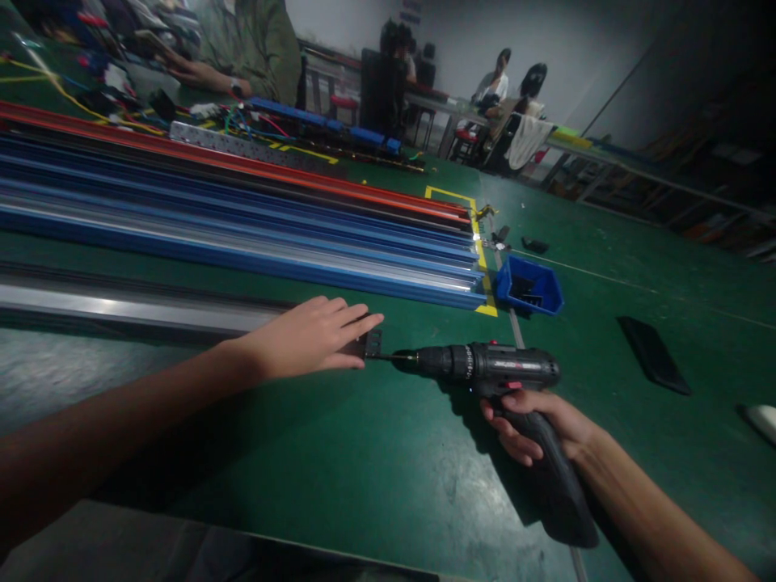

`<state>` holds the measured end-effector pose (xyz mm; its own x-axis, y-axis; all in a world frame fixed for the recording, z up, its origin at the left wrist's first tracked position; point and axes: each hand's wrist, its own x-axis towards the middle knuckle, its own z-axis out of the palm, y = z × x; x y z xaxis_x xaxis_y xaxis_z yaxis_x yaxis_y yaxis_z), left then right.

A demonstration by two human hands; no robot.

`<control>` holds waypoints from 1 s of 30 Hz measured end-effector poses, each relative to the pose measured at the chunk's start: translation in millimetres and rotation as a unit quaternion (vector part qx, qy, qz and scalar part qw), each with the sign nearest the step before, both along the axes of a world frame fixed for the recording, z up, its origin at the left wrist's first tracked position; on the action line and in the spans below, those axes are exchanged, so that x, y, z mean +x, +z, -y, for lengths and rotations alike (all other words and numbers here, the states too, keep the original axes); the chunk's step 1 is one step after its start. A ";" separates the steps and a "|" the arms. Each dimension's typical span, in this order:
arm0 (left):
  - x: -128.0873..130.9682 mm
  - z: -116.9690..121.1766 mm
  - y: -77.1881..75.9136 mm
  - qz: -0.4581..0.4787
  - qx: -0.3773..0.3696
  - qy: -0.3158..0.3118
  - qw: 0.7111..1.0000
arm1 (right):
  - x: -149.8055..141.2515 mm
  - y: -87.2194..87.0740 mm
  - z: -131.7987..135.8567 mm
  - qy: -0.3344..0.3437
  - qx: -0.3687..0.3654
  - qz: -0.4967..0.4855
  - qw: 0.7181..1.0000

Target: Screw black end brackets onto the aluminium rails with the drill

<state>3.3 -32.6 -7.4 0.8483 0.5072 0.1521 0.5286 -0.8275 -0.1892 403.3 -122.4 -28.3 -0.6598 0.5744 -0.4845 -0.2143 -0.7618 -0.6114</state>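
My left hand point(309, 335) is laid over the right end of a long silver metal profile point(145, 311). Its thumb is on the near side and its fingers reach across the top, gripping it. A small black end piece point(374, 339) shows past the fingers. In my right hand point(539, 424) is a black cordless drill point(478, 364), its handle wrapped by the fingers and the index finger near the trigger. The drill lies level, its long thin bit point(391, 356) pointing left and meeting the end piece. Whether the tip sits in a screw cannot be made out.
Several blue profiles point(272, 234) and red ones point(291, 174) lie behind, ending near yellow tape point(487, 279). A blue bin point(533, 287) holds dark parts. Farther right lies a flat black piece point(651, 353). Across the table, a person's hand point(203, 77) is near wires and parts.
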 end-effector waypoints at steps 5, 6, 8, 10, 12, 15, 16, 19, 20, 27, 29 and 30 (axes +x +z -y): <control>0.5 0.0 0.5 -0.014 0.005 0.006 1.000 | -0.6 -1.1 -0.5 0.011 0.009 -0.019 1.000; 0.5 0.1 0.7 -0.016 0.005 0.007 1.000 | -1.0 -0.8 -0.5 0.012 0.009 -0.021 1.000; 0.5 0.1 1.0 -0.018 0.004 0.006 1.000 | -2.0 0.2 -0.6 0.011 0.009 -0.024 1.000; 0.3 0.0 0.5 -0.014 0.002 0.003 1.000 | -3.4 1.7 -0.9 0.007 0.016 -0.029 0.999; 0.1 -0.2 -0.6 -0.005 -0.002 0.005 1.000 | -5.1 3.0 -1.6 0.011 0.027 -0.029 0.999; -0.1 -0.5 -1.8 0.003 -0.003 0.005 1.000 | -7.2 4.2 -2.8 0.027 0.038 -0.025 0.999; 0.1 -0.6 -1.9 0.002 -0.003 0.004 1.000 | -7.6 4.3 -3.2 0.030 0.041 -0.025 0.998; 0.8 -0.6 -1.3 -0.001 -0.002 0.002 1.000 | -7.8 4.5 -3.6 0.032 0.051 -0.026 0.998; 1.0 -0.6 -1.1 -0.001 -0.002 0.002 1.000 | -7.6 4.5 -3.6 0.033 0.052 -0.025 0.998; -0.1 -0.6 -2.0 0.002 0.000 -0.001 1.000 | -5.0 1.5 -3.3 0.026 0.050 -0.033 0.998; -0.4 -0.4 -2.0 0.002 0.000 0.000 1.000 | -5.0 0.9 -3.0 0.027 0.049 -0.033 0.998; -0.4 -0.3 -1.9 0.002 0.000 0.000 1.000 | -5.0 0.7 -2.8 0.026 0.048 -0.033 0.998</control>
<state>2.9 -32.3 -9.4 0.8476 0.5071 0.1562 0.5295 -0.8274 -0.1873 398.3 -119.7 -27.5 -0.7185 0.5800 -0.3839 -0.2175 -0.7116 -0.6681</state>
